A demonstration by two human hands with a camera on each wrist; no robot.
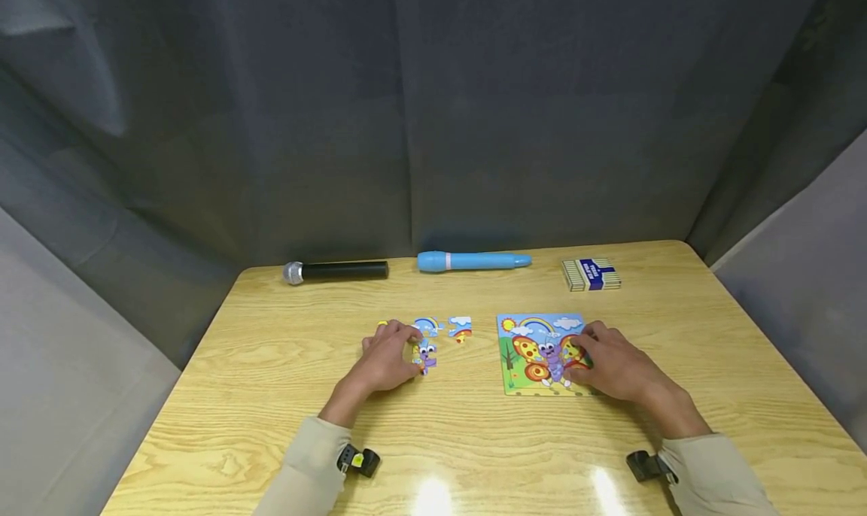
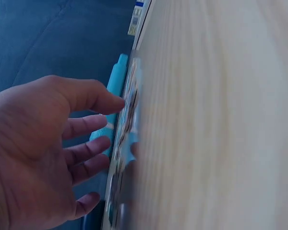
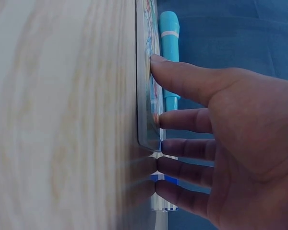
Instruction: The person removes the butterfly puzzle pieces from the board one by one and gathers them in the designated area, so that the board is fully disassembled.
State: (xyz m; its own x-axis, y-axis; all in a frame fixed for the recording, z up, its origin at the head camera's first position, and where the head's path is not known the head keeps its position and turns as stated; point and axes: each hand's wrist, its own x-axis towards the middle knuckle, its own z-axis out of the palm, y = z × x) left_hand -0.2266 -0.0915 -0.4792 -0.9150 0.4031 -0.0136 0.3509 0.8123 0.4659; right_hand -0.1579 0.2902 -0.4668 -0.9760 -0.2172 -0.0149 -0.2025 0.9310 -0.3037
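In the head view my left hand (image 1: 387,359) rests over loose jigsaw pieces on the table, thumb and fingers spread around a piece with a purple butterfly face (image 1: 428,354). Just beyond it lie a rainbow piece (image 1: 427,324) and a cloud piece (image 1: 460,326); the hand hides part of the group. My right hand (image 1: 618,362) lies at the right side of a flat butterfly puzzle (image 1: 509,350), its thumb and fingertips touching the picture. The right wrist view shows that hand's fingers (image 3: 187,148) fairly straight along the puzzle's edge.
At the back of the wooden table (image 1: 271,396) lie a black microphone (image 1: 345,271), a blue microphone-shaped stick (image 1: 481,261) and a striped box with a blue band (image 1: 591,274). A dark curtain (image 1: 406,125) hangs behind the table.
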